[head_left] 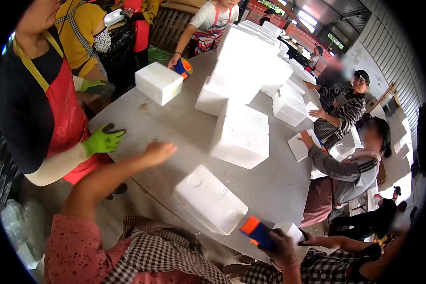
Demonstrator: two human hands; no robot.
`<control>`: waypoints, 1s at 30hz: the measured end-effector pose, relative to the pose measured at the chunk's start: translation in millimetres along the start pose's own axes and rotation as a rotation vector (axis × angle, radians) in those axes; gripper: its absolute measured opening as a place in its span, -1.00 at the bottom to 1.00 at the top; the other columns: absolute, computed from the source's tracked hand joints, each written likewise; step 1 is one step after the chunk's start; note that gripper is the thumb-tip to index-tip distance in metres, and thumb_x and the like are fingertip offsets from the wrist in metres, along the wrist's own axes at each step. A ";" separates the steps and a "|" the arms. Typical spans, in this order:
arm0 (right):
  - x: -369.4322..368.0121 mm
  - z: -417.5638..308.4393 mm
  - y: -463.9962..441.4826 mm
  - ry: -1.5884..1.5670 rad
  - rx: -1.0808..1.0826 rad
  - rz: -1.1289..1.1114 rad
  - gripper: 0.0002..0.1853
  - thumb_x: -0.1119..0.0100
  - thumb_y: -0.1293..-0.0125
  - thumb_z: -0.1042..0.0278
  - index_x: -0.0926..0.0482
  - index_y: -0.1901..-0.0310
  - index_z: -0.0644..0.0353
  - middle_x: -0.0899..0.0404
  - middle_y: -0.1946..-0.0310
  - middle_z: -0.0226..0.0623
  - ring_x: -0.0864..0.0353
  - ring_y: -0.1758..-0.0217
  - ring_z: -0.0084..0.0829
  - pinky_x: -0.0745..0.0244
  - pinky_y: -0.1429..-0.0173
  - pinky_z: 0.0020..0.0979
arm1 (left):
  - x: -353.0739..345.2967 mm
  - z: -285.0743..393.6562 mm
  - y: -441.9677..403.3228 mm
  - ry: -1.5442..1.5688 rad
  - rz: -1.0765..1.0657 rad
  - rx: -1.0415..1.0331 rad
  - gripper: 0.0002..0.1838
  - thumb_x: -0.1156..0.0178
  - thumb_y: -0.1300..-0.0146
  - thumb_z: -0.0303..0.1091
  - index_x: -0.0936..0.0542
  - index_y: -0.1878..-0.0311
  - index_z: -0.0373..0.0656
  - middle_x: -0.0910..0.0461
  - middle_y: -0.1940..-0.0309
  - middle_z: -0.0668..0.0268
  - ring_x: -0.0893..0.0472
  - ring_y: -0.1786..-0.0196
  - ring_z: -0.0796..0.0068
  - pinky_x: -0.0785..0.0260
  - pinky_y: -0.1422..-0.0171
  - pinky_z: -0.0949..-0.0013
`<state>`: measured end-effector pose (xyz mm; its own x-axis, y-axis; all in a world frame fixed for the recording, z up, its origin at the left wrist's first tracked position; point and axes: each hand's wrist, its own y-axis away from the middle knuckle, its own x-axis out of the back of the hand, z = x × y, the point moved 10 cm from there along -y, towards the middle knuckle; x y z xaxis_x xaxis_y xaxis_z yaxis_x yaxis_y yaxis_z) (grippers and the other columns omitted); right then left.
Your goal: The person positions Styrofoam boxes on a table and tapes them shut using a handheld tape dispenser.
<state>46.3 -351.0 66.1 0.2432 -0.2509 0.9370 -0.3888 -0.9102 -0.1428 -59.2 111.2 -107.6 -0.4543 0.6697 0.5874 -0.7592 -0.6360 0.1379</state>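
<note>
My left hand (160,153) reaches bare over the near left of the grey table (149,123). It touches no box; motion blurs its fingers. A closed white foam box (210,199) with round marks on its top lies near the table edge, between my hands. At the lower right, my right hand (282,247), in a dark glove, is closed on a blue and orange tape dispenser (260,233). Just beyond that hand is another white box (290,232), partly hidden.
White boxes (241,137) are stacked along the table's middle. One box (159,81) stands at the far left, near a co-worker's hand (175,60) with another dispenser (184,67). A green-gloved co-worker's hand (103,140) is at the left edge. More people line the right side.
</note>
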 end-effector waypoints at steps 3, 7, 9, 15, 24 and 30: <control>-83.3 48.4 -2.2 -0.144 -0.115 -0.067 -0.42 -0.49 0.09 0.14 -0.51 0.00 0.12 -0.56 0.13 -0.06 -0.61 0.11 -0.01 -0.58 0.07 -0.15 | -82.2 -60.9 6.0 0.133 -0.224 0.146 -0.66 -0.02 -0.37 -0.10 -0.53 0.29 -0.22 -0.58 0.42 0.12 -0.54 0.34 0.18 -0.36 0.18 0.11; -130.7 85.3 -17.7 -0.217 -0.102 0.079 -0.29 -0.46 0.05 0.16 -0.40 -0.16 0.20 -0.50 -0.02 -0.04 -0.52 -0.06 -0.01 -0.48 -0.14 -0.15 | -132.3 -69.3 -14.0 0.290 -0.300 0.190 -0.68 -0.01 -0.36 -0.14 -0.53 0.23 -0.24 -0.58 0.38 0.10 -0.55 0.29 0.15 -0.37 0.12 0.10; -138.6 99.5 -26.6 -0.241 -0.168 0.096 -0.27 -0.44 -0.02 0.15 -0.36 -0.22 0.18 -0.51 -0.04 -0.05 -0.51 -0.09 -0.01 -0.47 -0.16 -0.16 | -134.3 -81.1 -30.2 0.335 -0.334 0.248 -0.68 -0.01 -0.35 -0.15 -0.53 0.20 -0.26 -0.58 0.36 0.08 -0.56 0.26 0.13 -0.38 0.10 0.09; -165.7 93.6 -65.1 -1.028 -0.252 -0.014 -0.32 -0.30 -0.24 0.17 -0.26 -0.33 0.17 -0.47 -0.10 -0.19 -0.50 -0.12 -0.27 -0.42 -0.18 -0.32 | -111.6 -129.5 -31.2 0.373 -0.461 0.536 -0.69 0.00 -0.34 -0.21 -0.52 0.11 -0.29 -0.59 0.30 0.05 -0.57 0.18 0.08 -0.40 0.01 0.07; -199.2 82.7 -147.3 -1.151 -0.231 -0.283 -0.38 -0.24 -0.28 0.18 -0.28 -0.32 0.19 -0.48 -0.08 -0.22 -0.50 -0.09 -0.32 -0.43 -0.16 -0.34 | -1.1 0.5 -77.4 -0.048 -0.050 -0.044 -0.61 -0.06 -0.32 -0.17 -0.46 -0.14 -0.16 -0.43 -0.06 0.01 -0.43 -0.14 -0.01 -0.26 -0.20 -0.13; -200.2 82.1 -119.6 -1.223 -0.339 -0.189 -0.41 -0.20 -0.31 0.19 -0.30 -0.30 0.21 -0.48 -0.07 -0.24 -0.50 -0.07 -0.35 -0.43 -0.15 -0.36 | -78.5 101.8 -66.0 -0.676 -0.033 -0.722 -0.25 -0.19 -0.06 0.31 -0.40 -0.32 0.26 -0.27 -0.28 0.19 -0.15 -0.36 0.05 0.01 -0.32 -0.35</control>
<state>117.0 -219.0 -130.6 0.9031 -0.4294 0.0066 -0.4205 -0.8811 0.2164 74.0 61.6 -81.5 -0.2367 0.1804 0.9547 -0.9708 -0.0843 -0.2248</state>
